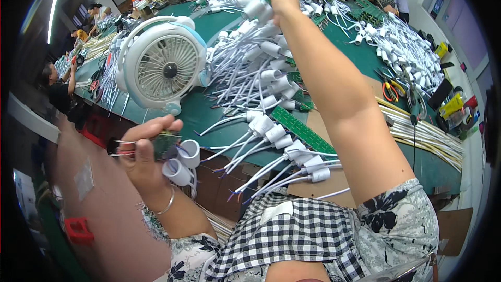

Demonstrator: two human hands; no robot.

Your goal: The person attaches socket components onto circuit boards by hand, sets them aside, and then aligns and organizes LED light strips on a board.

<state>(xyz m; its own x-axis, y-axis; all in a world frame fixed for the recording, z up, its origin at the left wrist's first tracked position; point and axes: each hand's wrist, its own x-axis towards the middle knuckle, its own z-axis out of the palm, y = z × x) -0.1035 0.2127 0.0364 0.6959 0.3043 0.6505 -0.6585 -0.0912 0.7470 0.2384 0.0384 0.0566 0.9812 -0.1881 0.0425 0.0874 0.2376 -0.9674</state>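
The left hand (140,168) pinches one green board (167,144) between thumb and fingers, two white sockets (178,172) just below it. Beyond stands one fan (169,70). Farthest, the right hand (285,4) meets blurred sockets (255,8); its grip I cannot tell.

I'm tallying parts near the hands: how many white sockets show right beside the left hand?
2: the lower socket, just right of the left hand, and the upper socket, above and right of the first. Others may be hidden behind them.
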